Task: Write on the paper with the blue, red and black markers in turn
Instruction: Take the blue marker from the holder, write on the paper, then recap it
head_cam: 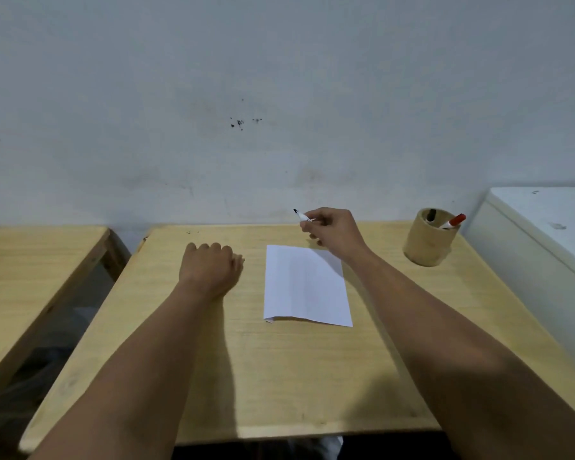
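Note:
A white sheet of paper (306,285) lies on the wooden table (279,366), right of centre. My right hand (332,232) hovers above the paper's far edge, holding a white marker (301,216) with a dark tip that points up and to the left; its colour is hard to tell. My left hand (210,268) rests on the table left of the paper, fingers curled and holding nothing. At the far right of the table a round wooden holder (429,242) contains a red-capped marker (453,222) and a dark-capped marker (431,214).
A white cabinet (541,240) stands against the table's right side. A second wooden table (30,260) stands to the left across a gap. A grey wall (279,111) rises right behind the table's far edge.

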The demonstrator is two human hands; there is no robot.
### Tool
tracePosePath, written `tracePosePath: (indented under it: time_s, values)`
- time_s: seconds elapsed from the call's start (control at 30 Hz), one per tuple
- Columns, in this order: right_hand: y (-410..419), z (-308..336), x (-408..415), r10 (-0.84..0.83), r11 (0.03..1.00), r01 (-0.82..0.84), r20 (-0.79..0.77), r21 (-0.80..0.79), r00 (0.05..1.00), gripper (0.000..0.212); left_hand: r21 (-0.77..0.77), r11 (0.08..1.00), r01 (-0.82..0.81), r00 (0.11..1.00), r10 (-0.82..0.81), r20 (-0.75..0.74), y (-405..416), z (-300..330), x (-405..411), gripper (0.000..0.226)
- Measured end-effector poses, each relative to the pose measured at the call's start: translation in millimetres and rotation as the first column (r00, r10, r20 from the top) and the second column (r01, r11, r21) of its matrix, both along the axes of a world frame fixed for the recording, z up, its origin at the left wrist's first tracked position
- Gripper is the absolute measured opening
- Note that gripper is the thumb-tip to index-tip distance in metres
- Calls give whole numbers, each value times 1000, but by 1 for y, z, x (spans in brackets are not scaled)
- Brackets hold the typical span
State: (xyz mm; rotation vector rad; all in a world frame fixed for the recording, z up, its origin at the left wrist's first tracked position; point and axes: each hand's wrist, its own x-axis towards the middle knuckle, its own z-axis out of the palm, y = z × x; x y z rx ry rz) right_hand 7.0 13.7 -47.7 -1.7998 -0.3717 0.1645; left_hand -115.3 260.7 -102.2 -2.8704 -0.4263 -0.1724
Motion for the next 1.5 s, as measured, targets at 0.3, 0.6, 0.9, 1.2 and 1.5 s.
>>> tracePosePath:
  time_s: [0.3, 0.6, 0.9, 1.2, 1.5]
  values:
    - [-14, 21, -4, -68, 980, 82, -84, 183, 994, 21, -118, 947, 298, 933, -262, 248, -13, 38, -7, 47]
    - [-35, 44, -11, 85, 840, 163, -423, 518, 902, 21, -250, 881, 402, 899, -431, -71, -49, 2, -35, 71]
    - [14, -2, -22, -35, 964, 101, -259, 246, 965, 18, -391, 873, 293, 955, -284, 82, -65, -14, -29, 85]
    - [72, -49, -22, -126, 971, 166, -226, 169, 966, 31, -391, 861, 326, 945, -287, 157, -59, -23, -24, 80]
    - [74, -67, -25, -143, 987, 151, -118, 63, 983, 27, -413, 857, 309, 951, -282, 125, -38, -26, -22, 107]
